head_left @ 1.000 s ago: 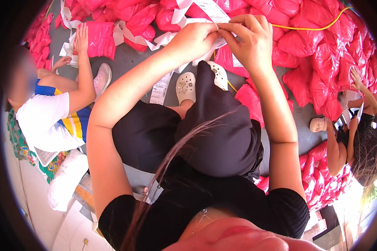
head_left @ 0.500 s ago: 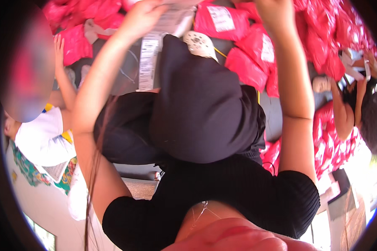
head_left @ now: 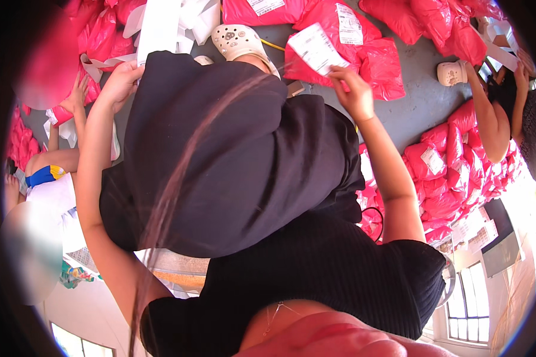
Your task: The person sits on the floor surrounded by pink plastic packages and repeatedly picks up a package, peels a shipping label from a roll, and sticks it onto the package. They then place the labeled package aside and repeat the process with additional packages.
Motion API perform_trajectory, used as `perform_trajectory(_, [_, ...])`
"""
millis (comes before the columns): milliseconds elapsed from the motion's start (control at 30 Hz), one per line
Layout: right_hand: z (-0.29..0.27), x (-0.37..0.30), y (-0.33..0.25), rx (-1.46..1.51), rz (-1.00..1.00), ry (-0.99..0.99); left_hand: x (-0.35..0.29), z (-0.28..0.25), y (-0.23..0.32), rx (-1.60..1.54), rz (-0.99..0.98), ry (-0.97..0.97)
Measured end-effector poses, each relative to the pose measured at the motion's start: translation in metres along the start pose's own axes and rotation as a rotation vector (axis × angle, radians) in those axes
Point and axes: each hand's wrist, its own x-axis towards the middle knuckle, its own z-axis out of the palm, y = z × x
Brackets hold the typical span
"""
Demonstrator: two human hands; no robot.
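Observation:
My right hand (head_left: pixel 354 94) pinches the lower corner of a white printed label (head_left: pixel 317 49) between thumb and fingers. That label hangs tilted over a pink plastic mailer bag (head_left: pixel 298 66) on the floor. My left hand (head_left: pixel 122 85) is closed on the edge of a long white paper strip (head_left: pixel 159 25), which runs up past the top edge of the view beside my knee. Black fabric over my legs hides the strip's lower end. Other pink bags with white labels, such as a labelled bag (head_left: pixel 349 27), lie just beyond my right hand.
My foot in a cream clog (head_left: pixel 238 40) stands on the grey floor (head_left: pixel 408 65). Loose white paper strips (head_left: pixel 199 21) lie beyond the left hand. A large heap of pink bags (head_left: pixel 446 172) is at the right. Another person's hand (head_left: pixel 76 95) shows at left; a co-worker (head_left: pixel 500 113) sits at right.
Both hands have come down from the top edge. My left hand moved left with the strip; my right hand now holds a label apart from it. My legs and view have shifted.

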Motion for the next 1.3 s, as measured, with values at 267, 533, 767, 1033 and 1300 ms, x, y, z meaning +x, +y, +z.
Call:
perform_trajectory(267, [0.049, -0.037, 0.062, -0.275, -0.039, -0.182, -0.012, 0.02, 0.01, -0.042, -0.023, 0.11])
perform_trajectory(533, [0.056, -0.029, 0.061, -0.552, -0.053, -0.309, -0.003, 0.008, 0.007, -0.021, -0.041, 0.035])
perform_trajectory(767, [0.04, -0.031, 0.047, -0.506, 0.201, -0.518, -0.007, 0.011, 0.009, -0.07, -0.011, 0.047])
perform_trajectory(1033, [0.038, 0.014, 0.039, -0.53, -0.204, -0.575, -0.013, 0.005, 0.002, -0.1, -0.023, 0.07])
perform_trajectory(1300, [0.094, 0.053, 0.084, -0.481, -0.547, -0.738, -0.01, 0.002, 0.006, -0.114, 0.059, 0.109])
